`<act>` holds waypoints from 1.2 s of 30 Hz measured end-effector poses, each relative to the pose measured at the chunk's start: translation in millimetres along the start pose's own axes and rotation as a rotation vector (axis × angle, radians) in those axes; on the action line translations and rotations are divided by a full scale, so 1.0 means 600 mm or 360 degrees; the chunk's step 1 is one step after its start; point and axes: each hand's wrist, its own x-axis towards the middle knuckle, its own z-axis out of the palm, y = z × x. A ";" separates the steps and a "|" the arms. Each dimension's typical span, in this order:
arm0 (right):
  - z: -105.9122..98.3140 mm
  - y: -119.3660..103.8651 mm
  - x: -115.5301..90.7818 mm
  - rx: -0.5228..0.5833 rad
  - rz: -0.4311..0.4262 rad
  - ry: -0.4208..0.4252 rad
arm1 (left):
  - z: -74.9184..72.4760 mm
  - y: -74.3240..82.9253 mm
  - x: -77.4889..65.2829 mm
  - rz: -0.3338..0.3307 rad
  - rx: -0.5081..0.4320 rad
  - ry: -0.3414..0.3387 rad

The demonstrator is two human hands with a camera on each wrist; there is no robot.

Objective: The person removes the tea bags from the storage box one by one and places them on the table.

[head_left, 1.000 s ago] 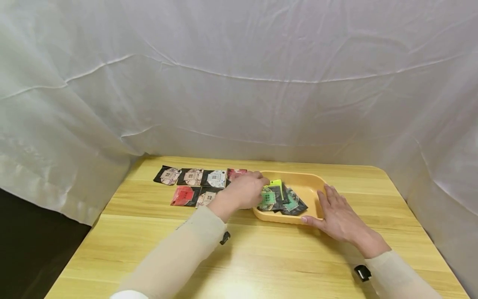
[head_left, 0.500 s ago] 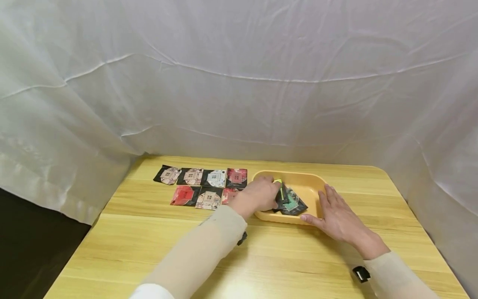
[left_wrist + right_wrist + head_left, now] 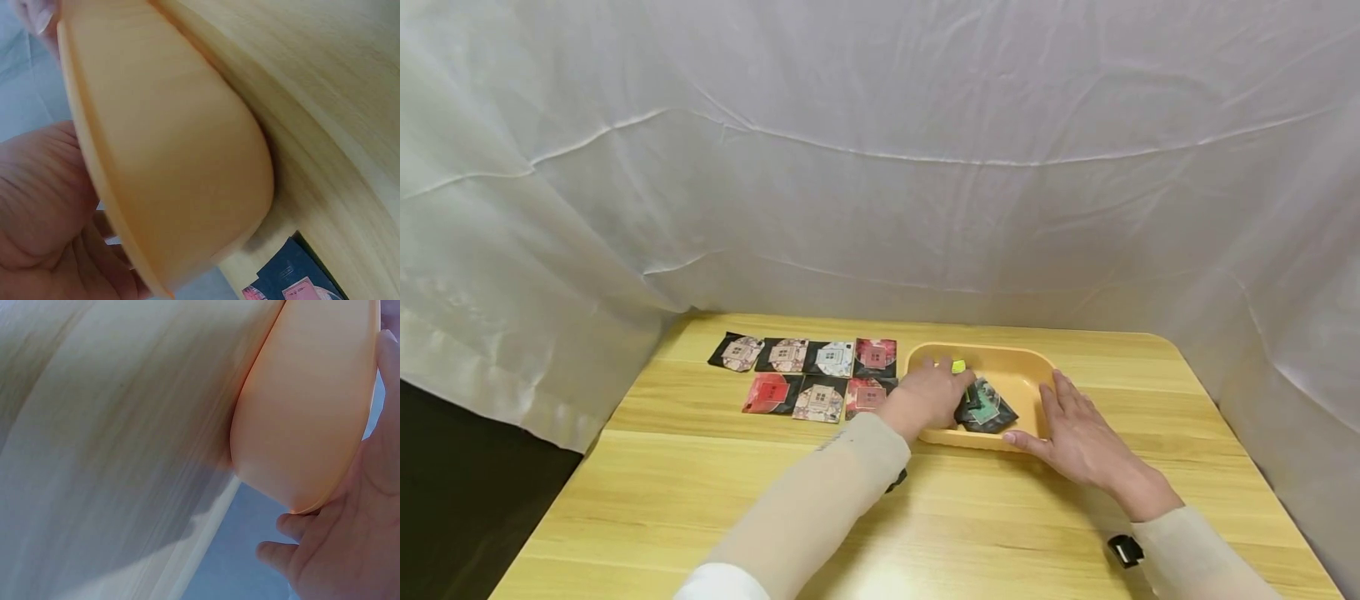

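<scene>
In the head view, my left hand (image 3: 931,393) reaches down into the left half of an orange tray (image 3: 1018,385). Its fingertips are hidden among the contents, and I cannot tell if they grip a sachet. Just right of those fingers lies a black sachet with a green label (image 3: 988,407). A bit of bright yellow-green packet (image 3: 958,366) shows behind the hand. My right hand (image 3: 1086,437) rests at the tray's right end, thumb on the front rim and fingers extended along the side. Both wrist views show the tray's outer wall (image 3: 300,406) beside the palms.
Left of the tray, several flat sachets lie in two rows, among them a red one (image 3: 772,392), a white-labelled one (image 3: 831,358) and a dark red one (image 3: 876,357). They sit on a wooden table (image 3: 1000,517); a pale curtain (image 3: 880,208) hangs behind.
My left hand has moved right and deeper over the tray, covering a green-labelled sachet and most of the yellow-green packet. Sachets at the rows' right end are now uncovered. My right hand stays put.
</scene>
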 end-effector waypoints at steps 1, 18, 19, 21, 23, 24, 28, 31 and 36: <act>0.000 0.000 0.000 0.0001 0.0000 -0.0001 | 0.002 0.001 0.001 -0.0003 0.0014 -0.0006; 0.002 0.000 0.000 -0.0005 0.0002 -0.0004 | 0.005 0.006 0.004 0.0051 -0.0096 0.0031; 0.002 0.000 0.000 -0.0004 0.0002 -0.0003 | 0.005 0.007 0.004 0.0062 -0.0120 0.0039; 0.002 0.000 0.000 -0.0004 0.0001 -0.0002 | 0.007 0.007 0.005 0.0081 -0.0177 0.0055; 0.002 0.000 -0.001 -0.0002 0.0001 -0.0003 | 0.009 0.008 0.006 0.0093 -0.0209 0.0063; 0.001 0.000 -0.001 0.0001 0.0001 -0.0002 | 0.009 0.008 0.006 0.0097 -0.0220 0.0067; 0.001 -0.001 -0.001 0.0014 0.0004 -0.0004 | 0.008 0.007 0.004 0.0086 -0.0260 0.0071; 0.001 -0.001 -0.001 0.0018 0.0005 -0.0005 | 0.007 0.007 0.004 0.0070 -0.0276 0.0067; 0.002 0.000 -0.001 0.0014 0.0004 -0.0007 | 0.008 0.009 0.006 0.0049 -0.0239 0.0056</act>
